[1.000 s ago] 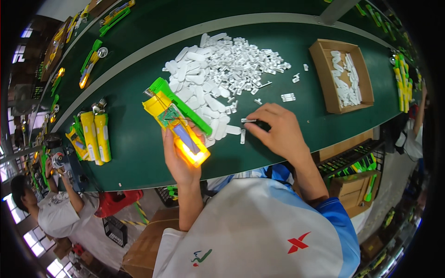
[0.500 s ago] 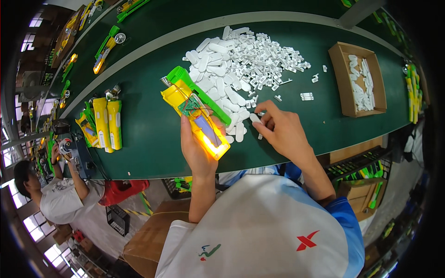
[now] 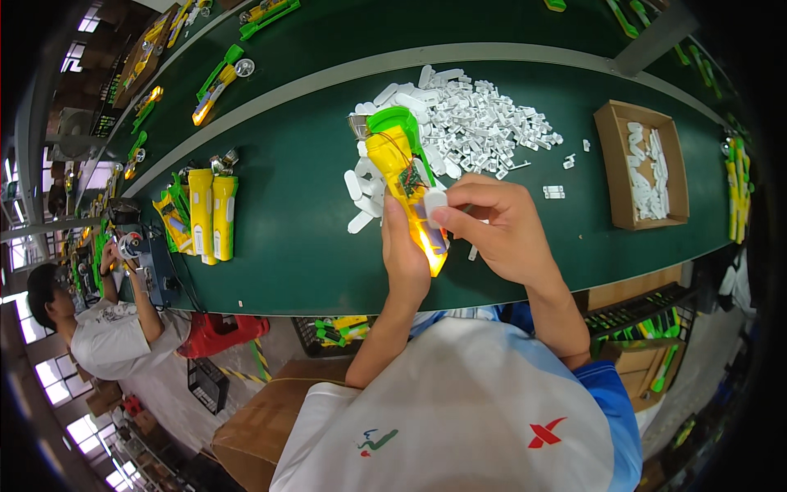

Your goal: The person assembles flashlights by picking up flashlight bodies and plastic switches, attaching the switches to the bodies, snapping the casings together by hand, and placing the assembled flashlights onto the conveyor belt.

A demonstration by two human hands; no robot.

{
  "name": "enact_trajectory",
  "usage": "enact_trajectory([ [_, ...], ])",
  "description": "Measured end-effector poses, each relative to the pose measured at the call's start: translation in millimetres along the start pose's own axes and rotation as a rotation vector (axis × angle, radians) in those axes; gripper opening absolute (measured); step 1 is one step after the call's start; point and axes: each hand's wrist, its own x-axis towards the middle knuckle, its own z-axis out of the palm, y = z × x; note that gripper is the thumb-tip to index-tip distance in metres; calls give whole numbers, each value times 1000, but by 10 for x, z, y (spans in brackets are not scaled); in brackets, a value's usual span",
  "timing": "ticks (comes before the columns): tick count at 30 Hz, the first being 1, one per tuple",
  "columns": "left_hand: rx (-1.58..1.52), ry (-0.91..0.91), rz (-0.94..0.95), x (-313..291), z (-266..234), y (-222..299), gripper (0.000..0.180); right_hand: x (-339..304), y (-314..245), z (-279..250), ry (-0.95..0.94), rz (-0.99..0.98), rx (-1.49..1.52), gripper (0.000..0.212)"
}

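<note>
Here, the left grip (image 3: 405, 256) is closed round the lower part of an opened flashlight (image 3: 388, 152), thumb along its near side, with the head pointing away from the body. The right grip (image 3: 507, 233) is pinched nearly shut, thumb and forefinger on a white oval piece (image 3: 435, 207) that sits over the flashlight's open middle; whether it touches the housing cannot be told.

Just above the left grip, a green circuit board (image 3: 409, 181) with thin wires shows inside the yellow shell. Near the left fingers, a strong orange-yellow glow (image 3: 434, 257) fills the tail end. The green shell (image 3: 397, 118) lies along the flashlight's right side, and the shiny reflector (image 3: 358, 126) sticks out left of the head.

Beyond both grips, a heap of small white parts (image 3: 494, 120) spreads over the green tabletop (image 3: 287, 254); more white oval pieces (image 3: 359, 222) lie just left of the flashlight. Farther right of the right grip stands a cardboard box (image 3: 620, 215) holding white parts. Well left of the left grip, several yellow-and-green flashlights (image 3: 201, 215) lie side by side, and past them sits a co-worker (image 3: 123, 340).
</note>
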Motion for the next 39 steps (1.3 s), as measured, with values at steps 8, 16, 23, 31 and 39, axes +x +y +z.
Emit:
enact_trajectory([
  [8,272,-155,147,-8,112,12,47,70,69,170,231,-53,78,17],
  [16,169,-126,127,-34,161,39,46,48,33,154,226,-75,-12,14],
  [23,211,-95,164,25,127,82,42,29,44,120,212,-265,-175,11],
  [31,150,-126,158,5,112,55,44,14,-64,-58,35,-233,-403,18],
  [39,408,-119,181,-71,88,-109,48,93,-11,75,181,-54,22,28],
])
